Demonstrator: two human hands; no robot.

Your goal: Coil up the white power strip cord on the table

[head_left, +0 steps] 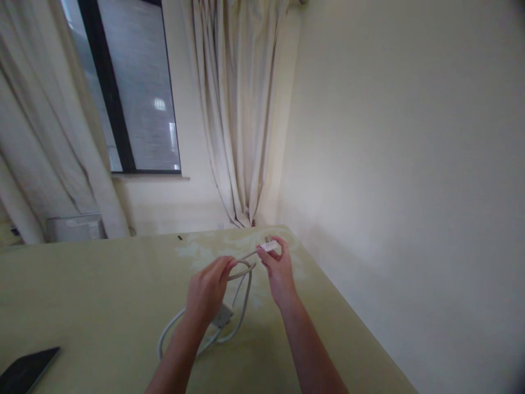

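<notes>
A white power plug with metal prongs pointing up and away is pinched between the fingers of my right hand. From it a white power cord runs left to my left hand, whose fingers are closed on the cord just behind the plug. Loops of the cord hang below my hands and spread over the table around my left forearm. Partly hidden by my left wrist is a white box-shaped block among the loops; I cannot tell exactly what kind it is.
The pale green table meets a plain wall on the right. A dark flat device lies at the near left. A tiny black object sits by the far edge. Curtains and a window are behind.
</notes>
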